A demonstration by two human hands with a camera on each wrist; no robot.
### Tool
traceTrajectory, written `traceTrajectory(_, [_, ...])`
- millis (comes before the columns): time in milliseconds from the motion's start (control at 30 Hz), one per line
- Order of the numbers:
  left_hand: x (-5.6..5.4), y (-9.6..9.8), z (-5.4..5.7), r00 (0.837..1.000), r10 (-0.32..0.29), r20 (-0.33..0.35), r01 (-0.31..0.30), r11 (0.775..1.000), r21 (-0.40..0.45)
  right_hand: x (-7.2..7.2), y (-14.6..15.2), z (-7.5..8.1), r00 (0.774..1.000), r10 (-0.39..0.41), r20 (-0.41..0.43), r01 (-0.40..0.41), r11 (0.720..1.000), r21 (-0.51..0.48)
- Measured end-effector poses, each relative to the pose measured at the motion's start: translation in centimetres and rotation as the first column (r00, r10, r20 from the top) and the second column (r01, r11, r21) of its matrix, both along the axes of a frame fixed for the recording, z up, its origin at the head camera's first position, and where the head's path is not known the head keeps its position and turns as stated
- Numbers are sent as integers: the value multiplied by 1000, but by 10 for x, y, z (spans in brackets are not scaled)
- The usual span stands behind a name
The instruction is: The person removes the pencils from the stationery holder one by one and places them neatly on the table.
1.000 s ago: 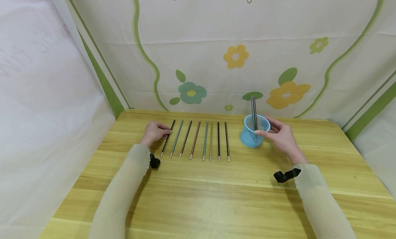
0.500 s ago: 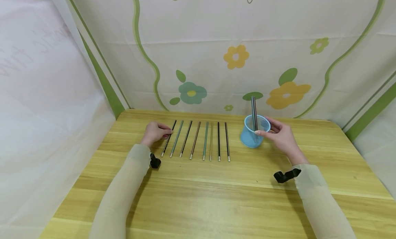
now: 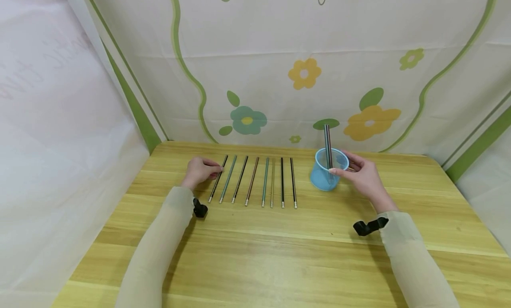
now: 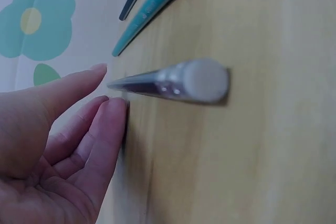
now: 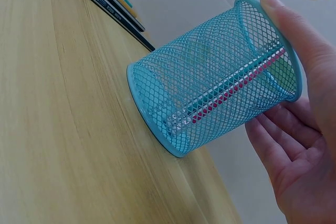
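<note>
My left hand (image 3: 199,172) is at the leftmost black pencil (image 3: 218,178), its thumb and fingertips pinching it above the middle. That pencil's white eraser end (image 4: 206,81) points toward the left wrist camera, and the pencil lies on the table. My right hand (image 3: 362,177) grips a light blue mesh pencil cup (image 3: 322,175) by its upper side, thumb at the rim. Inside the cup (image 5: 210,77) a teal pencil (image 5: 210,91) and a red pencil (image 5: 236,86) stand leaning, erasers down. The cup's base is on the table.
To the right of the held pencil lies a spaced row of several pencils, including a teal one (image 3: 228,179), a dark red one (image 3: 252,181) and a gold one (image 3: 273,182). The wooden table (image 3: 255,255) meets a flowered cloth backdrop (image 3: 275,99) behind.
The leftmost black pencil has shifted slightly to the right under my left hand's fingers. My right hand and the cup have stayed where they were.
</note>
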State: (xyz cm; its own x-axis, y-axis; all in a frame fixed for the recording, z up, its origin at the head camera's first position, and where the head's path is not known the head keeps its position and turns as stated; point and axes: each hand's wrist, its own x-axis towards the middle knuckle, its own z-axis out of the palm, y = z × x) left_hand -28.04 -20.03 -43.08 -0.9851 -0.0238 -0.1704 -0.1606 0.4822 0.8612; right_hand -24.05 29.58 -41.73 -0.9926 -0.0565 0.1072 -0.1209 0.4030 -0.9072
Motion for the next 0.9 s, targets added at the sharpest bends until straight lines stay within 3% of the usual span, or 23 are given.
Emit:
traceTrajectory(433, [0,3,23,997,36,-69,-28,993,117,-1,-1,0,1000,-5,6,5,1000,-8])
traceTrajectory(667, [2,26,36,990,-50,-130,75,977,197,1,-2,2,1000,-6,0,6,1000,3])
traceTrajectory(900, [7,60,47,970,-128,-205,163,973,166,1,-2,3,1000,-5,0,5,1000,8])
